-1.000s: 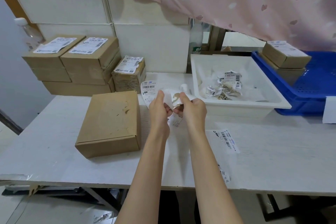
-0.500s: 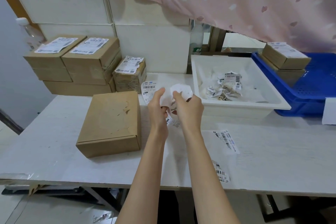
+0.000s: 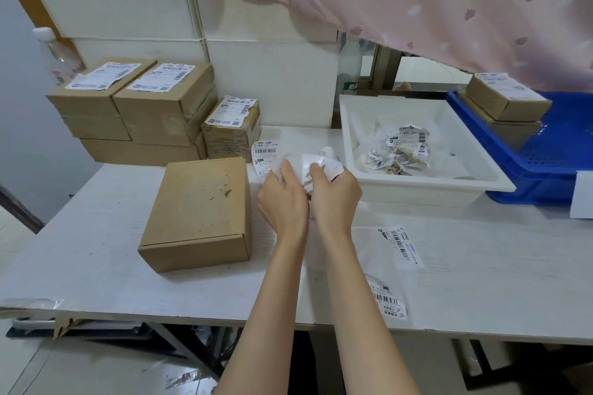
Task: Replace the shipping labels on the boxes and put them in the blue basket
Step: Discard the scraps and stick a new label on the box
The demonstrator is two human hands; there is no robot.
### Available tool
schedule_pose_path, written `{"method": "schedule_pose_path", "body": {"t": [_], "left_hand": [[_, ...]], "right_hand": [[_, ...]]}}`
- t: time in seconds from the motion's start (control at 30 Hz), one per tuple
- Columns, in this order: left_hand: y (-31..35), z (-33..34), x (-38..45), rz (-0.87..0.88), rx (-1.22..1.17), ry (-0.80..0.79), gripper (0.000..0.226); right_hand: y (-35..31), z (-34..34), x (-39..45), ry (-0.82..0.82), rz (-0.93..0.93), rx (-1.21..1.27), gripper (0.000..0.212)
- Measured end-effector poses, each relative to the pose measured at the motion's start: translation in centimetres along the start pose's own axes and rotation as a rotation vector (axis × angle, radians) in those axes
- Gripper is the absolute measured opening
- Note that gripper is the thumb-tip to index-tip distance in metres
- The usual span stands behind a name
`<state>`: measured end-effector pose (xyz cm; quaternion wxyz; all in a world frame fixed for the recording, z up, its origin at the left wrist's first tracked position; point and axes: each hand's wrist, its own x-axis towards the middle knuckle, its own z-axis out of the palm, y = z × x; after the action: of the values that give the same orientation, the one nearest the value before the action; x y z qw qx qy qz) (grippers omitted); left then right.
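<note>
A bare cardboard box with its label torn off lies on the white table, left of my hands. My left hand and my right hand sit close together above the table and both grip a crumpled, peeled-off label. A fresh label sheet lies flat just beyond my left hand. The blue basket stands at the far right with two labelled boxes stacked in it.
A white tray with several crumpled labels stands right of my hands. Labelled boxes are stacked at the back left, a smaller one beside them. Two label sheets lie near the front edge. A pink curtain hangs overhead.
Both hands have squeezed the peeled label from a spread strip into a tighter wad and drawn closer together. The box has not moved.
</note>
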<state>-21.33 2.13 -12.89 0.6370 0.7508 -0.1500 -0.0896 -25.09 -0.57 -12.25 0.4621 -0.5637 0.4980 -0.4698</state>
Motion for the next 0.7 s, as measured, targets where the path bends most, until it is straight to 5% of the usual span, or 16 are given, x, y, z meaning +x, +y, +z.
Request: {"method": "schedule_pose_path", "body": {"t": [0.4, 0.57, 0.7], "left_hand": [[0.4, -0.1, 1.0, -0.416, -0.4, 0.034, 0.021], [0.6, -0.3, 1.0, -0.343, -0.375, 0.03, 0.03], [1.3, -0.3, 0.5, -0.3, -0.39, -0.046, 0.028]], "right_hand": [[-0.6, -1.1, 0.3, -0.1, 0.402, 0.425, 0.024], [-0.6, -0.7, -0.2, -0.215, 0.204, 0.303, 0.042], [0.2, -0.2, -0.9, -0.183, -0.04, -0.051, 0.019]]}}
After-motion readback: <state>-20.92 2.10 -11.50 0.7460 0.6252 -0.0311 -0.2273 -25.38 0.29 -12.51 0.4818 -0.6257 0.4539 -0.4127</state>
